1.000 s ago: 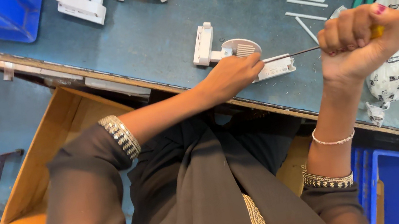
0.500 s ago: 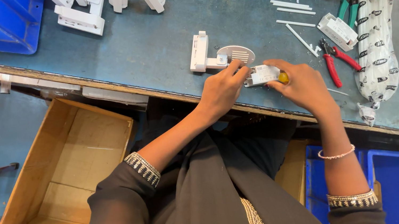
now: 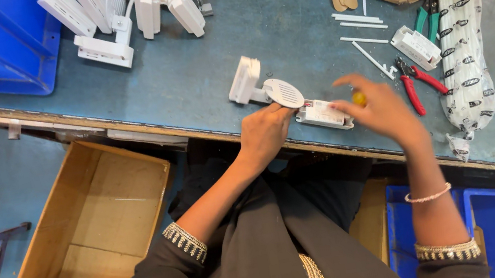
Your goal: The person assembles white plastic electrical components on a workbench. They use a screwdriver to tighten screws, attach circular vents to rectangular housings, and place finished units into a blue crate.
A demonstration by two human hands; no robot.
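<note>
Hands work at the near table edge. Left hand (image 3: 266, 132) presses closed on the small white box (image 3: 324, 114), as before. Right hand (image 3: 380, 111), blurred, has lowered from its raised pull; its fingers loosely pinch a yellow-handled tool (image 3: 359, 99) just beside the box.

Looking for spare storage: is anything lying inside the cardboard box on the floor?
No, the cardboard box on the floor shows only its bare brown bottom and flaps.

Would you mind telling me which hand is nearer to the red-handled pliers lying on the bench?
The right hand: it hovers just left of the red-handled pliers, not touching. The left hand is farther left, at the small white box.
</note>
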